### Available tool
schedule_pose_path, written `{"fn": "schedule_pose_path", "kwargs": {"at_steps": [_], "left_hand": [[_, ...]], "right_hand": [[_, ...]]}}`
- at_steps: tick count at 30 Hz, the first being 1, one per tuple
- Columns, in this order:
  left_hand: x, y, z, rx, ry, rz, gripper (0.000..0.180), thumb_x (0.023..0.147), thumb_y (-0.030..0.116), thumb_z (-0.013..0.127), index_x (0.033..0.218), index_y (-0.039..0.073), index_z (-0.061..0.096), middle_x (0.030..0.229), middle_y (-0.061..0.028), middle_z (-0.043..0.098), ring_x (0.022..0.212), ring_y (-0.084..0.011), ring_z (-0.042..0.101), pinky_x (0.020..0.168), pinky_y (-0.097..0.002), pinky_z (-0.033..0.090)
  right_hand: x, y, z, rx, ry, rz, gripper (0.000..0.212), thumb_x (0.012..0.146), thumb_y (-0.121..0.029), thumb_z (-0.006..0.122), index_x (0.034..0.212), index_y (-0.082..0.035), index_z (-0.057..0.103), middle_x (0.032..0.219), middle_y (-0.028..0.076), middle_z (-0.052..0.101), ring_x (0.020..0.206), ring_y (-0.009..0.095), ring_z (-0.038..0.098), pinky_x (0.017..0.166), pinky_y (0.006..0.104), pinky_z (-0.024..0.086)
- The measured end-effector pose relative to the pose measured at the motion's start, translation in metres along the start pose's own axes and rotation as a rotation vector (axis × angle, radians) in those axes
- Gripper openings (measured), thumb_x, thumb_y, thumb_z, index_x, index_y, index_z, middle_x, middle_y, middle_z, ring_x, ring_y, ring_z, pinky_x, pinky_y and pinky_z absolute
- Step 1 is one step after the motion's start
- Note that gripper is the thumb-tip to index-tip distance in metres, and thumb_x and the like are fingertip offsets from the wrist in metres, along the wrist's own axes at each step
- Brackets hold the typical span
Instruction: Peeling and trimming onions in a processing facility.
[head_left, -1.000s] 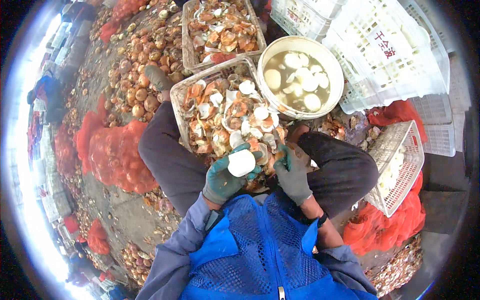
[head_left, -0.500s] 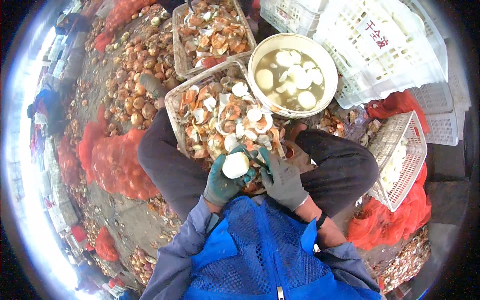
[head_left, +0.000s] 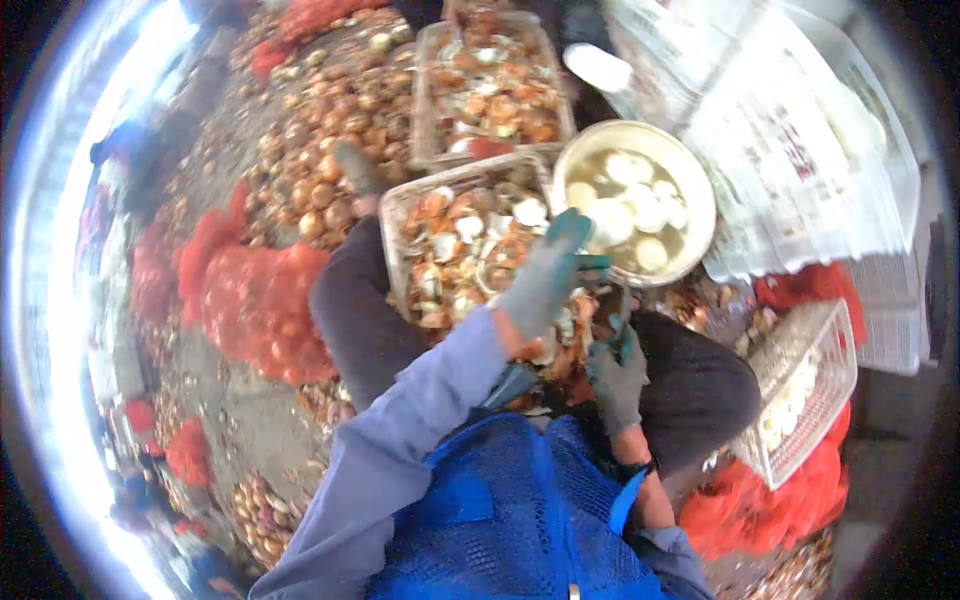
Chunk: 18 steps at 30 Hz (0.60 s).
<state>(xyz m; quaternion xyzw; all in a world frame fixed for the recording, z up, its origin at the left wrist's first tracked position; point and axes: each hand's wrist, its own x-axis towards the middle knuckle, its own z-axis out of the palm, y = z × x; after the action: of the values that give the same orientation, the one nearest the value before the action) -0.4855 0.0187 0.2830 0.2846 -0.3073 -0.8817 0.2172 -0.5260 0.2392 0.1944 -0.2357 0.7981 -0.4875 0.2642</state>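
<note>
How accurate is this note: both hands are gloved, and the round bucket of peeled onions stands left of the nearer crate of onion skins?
Only the side is wrong: in the head view, the round bucket of peeled onions stands right of the nearer crate of onion skins. The left hand and right hand are gloved.

The person's sleeved left forearm [head_left: 415, 395] slants forward and rightward, its gloved hand [head_left: 552, 268] outstretched, fingers and thumb apart; the gloved right hand [head_left: 618, 378] curls nearer the torso [head_left: 520, 510].
</note>
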Motion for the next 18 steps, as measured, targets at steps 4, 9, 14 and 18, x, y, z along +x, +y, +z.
{"fn": "schedule_pose_path", "kwargs": {"at_steps": [4, 9, 14, 18], "left_hand": [[-0.011, 0.011, -0.016, 0.086, 0.025, 0.105, 0.062, 0.105, 0.031, 0.072, 0.156, 0.002, 0.053, 0.140, -0.0126, 0.071, 0.107, -0.0259, 0.075, 0.092, -0.0384, 0.061], [-0.091, 0.095, -0.080, 0.207, 0.206, 0.341, 0.051, 0.107, 0.022, 0.066, 0.151, -0.003, 0.057, 0.134, -0.0133, 0.073, 0.112, -0.0252, 0.074, 0.099, -0.0388, 0.060], [-0.189, 0.154, -0.212, 0.099, 0.573, 0.645, 0.044, 0.109, 0.018, 0.064, 0.149, 0.001, 0.058, 0.130, -0.0132, 0.074, 0.114, -0.0274, 0.074, 0.097, -0.0406, 0.061], [-0.236, 0.134, -0.302, 0.050, 0.934, 0.603, 0.042, 0.109, 0.021, 0.066, 0.145, 0.001, 0.061, 0.119, -0.0129, 0.075, 0.102, -0.0264, 0.074, 0.086, -0.0386, 0.061]], "right_hand": [[0.000, -0.020, -0.003, 0.133, -0.099, 0.160, 0.044, 0.098, -0.012, 0.072, 0.138, 0.004, 0.063, 0.120, 0.014, 0.074, 0.107, 0.024, 0.068, 0.098, 0.0407, 0.054], [0.003, -0.012, 0.000, -0.019, -0.222, 0.155, 0.031, 0.099, -0.011, 0.070, 0.127, 0.001, 0.064, 0.107, 0.008, 0.071, 0.092, 0.018, 0.064, 0.084, 0.0358, 0.055], [0.002, -0.084, 0.019, 0.133, -0.357, 0.195, 0.036, 0.100, -0.010, 0.070, 0.134, 0.000, 0.062, 0.094, 0.001, 0.065, 0.069, 0.007, 0.054, 0.060, 0.0254, 0.046], [0.012, -0.087, 0.041, 0.090, -0.480, 0.046, 0.045, 0.101, -0.013, 0.070, 0.143, -0.001, 0.061, 0.093, 0.004, 0.068, 0.072, 0.012, 0.060, 0.063, 0.0310, 0.051]]}}
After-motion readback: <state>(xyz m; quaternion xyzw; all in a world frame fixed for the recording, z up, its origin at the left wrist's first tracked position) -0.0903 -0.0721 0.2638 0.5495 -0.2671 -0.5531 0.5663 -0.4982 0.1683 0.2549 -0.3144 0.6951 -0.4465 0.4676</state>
